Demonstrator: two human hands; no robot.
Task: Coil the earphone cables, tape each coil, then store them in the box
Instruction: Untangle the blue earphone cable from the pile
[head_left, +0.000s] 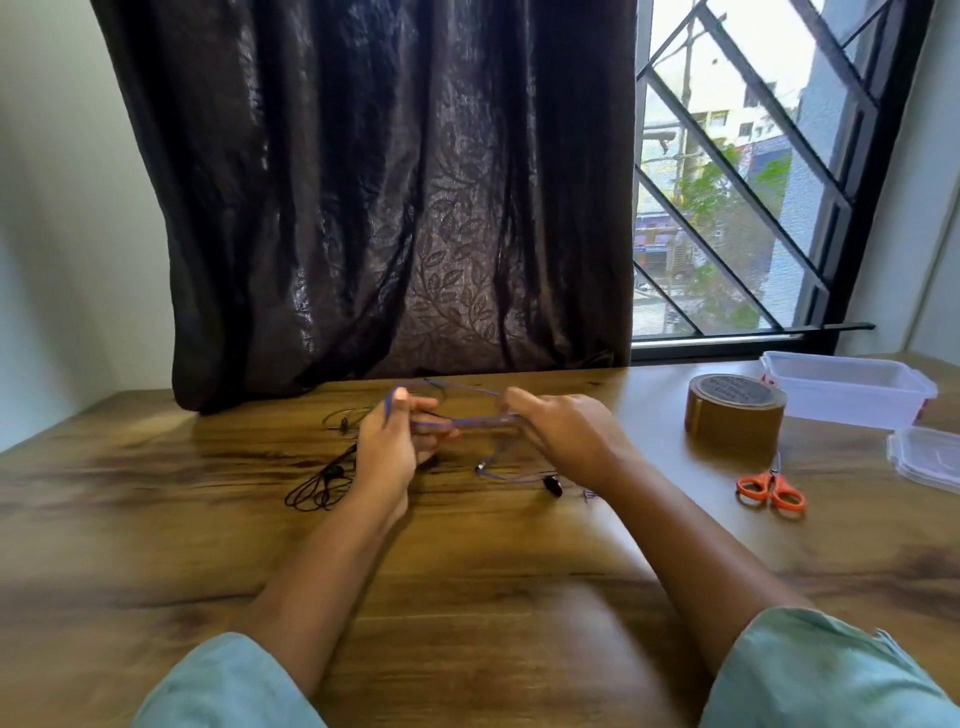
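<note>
A purple earphone cable (470, 420) is stretched in loops between both hands above the wooden table (156, 499). My left hand (392, 447) holds one end of the loops, with the cable running over its thumb. My right hand (563, 434) pinches the other end. The cable's loose tail and its dark earbuds (551, 486) lie on the table below my right hand. A black earphone cable (319, 486) lies loose on the table, left of my left hand. A roll of brown tape (735, 413) stands to the right. The clear plastic box (852, 387) sits open at the far right.
Orange-handled scissors (771, 488) lie in front of the tape roll. The box's clear lid (930, 457) rests at the right edge. A dark curtain (389, 208) hangs behind the table, touching its back edge, beside a barred window (753, 182).
</note>
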